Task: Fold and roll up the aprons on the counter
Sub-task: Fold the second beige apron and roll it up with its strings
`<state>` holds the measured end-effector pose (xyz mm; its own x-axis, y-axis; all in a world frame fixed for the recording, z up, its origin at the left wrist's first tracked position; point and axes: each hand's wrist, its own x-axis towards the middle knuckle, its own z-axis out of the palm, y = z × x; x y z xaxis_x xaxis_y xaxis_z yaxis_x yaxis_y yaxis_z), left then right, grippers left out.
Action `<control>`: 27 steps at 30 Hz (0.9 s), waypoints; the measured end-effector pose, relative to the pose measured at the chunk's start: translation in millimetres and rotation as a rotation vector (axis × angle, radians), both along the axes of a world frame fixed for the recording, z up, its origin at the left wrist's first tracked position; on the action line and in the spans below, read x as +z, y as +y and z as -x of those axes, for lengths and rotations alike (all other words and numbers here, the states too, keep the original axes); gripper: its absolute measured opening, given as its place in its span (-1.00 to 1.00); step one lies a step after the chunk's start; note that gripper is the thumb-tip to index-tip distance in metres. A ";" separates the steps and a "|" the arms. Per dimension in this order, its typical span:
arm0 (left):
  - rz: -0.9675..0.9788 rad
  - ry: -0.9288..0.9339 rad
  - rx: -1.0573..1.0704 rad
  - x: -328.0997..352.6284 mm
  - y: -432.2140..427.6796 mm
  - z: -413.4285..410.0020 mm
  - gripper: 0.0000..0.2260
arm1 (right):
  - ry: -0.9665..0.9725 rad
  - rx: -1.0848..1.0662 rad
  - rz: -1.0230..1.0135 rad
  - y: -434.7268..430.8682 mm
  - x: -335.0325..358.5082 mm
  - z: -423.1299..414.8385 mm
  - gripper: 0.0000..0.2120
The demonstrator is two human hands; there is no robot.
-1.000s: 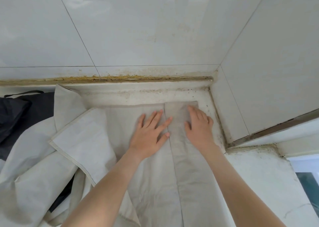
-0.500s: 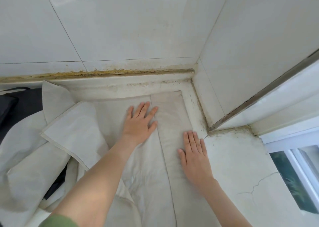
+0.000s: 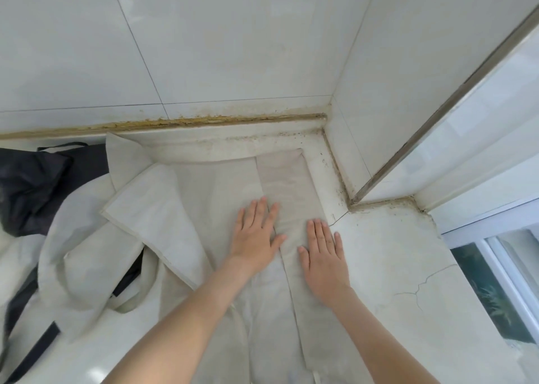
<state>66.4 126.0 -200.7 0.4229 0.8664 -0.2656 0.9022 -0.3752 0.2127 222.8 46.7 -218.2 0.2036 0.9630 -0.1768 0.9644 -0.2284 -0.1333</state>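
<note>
Forearms reach in from the bottom edge, and the near end of the beige apron (image 3: pixel 215 197) runs out of view beneath them. It lies spread on the counter (image 3: pixel 402 261), its far end close to the back corner.

Both hands lie flat on it, palms down, fingers straight, gripping nothing. The left hand (image 3: pixel 256 234) rests on the main panel with its fingertips over the edge of a long strip (image 3: pixel 287 176) folded in from the right. The right hand (image 3: pixel 323 255) rests on that strip.

I judge this to be the folding step: the right side is turned in and being pressed flat, with no rolling begun. Next, the left side needs the same. Its loose corner (image 3: pixel 145 205) lies turned up and rumpled, so it wants lifting, straightening and laying over evenly.

Farther left, a dark cloth (image 3: pixel 32 188) is cut off by the frame; it may be another apron, but I cannot be sure. Dark bands show under the beige folds, possibly straps.
</note>
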 end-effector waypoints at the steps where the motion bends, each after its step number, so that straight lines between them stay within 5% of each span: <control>1: -0.007 -0.036 0.032 4.1 -2.6 2.3 -0.40 | 0.006 -0.019 0.007 2.5 0.1 -0.7 -0.38; 7: -0.329 -0.354 0.400 26.7 -18.2 55.6 -0.57 | 0.064 0.005 -0.048 12.8 15.8 21.0 -0.41; 14: -0.489 -0.466 0.827 31.4 -30.2 137.2 -0.60 | 0.655 0.220 0.018 20.5 58.1 119.9 -0.19; 18: -0.063 -0.562 0.917 31.4 -41.3 163.8 -0.93 | 0.648 0.298 0.145 16.5 53.4 172.6 -0.13; 21: 0.248 -0.584 0.924 30.4 -46.0 165.3 -0.78 | 0.568 0.270 0.075 18.3 48.1 184.7 -0.25; 27: 0.453 -0.332 0.668 32.2 -51.4 177.4 -0.78 | 0.700 -0.037 -0.064 31.2 46.1 177.6 -0.72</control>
<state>-111.0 74.6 -168.5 -0.0192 0.8013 -0.5980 0.7682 0.3946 0.5041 45.2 77.9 -172.1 0.0957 0.9706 -0.2211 0.6384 -0.2302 -0.7344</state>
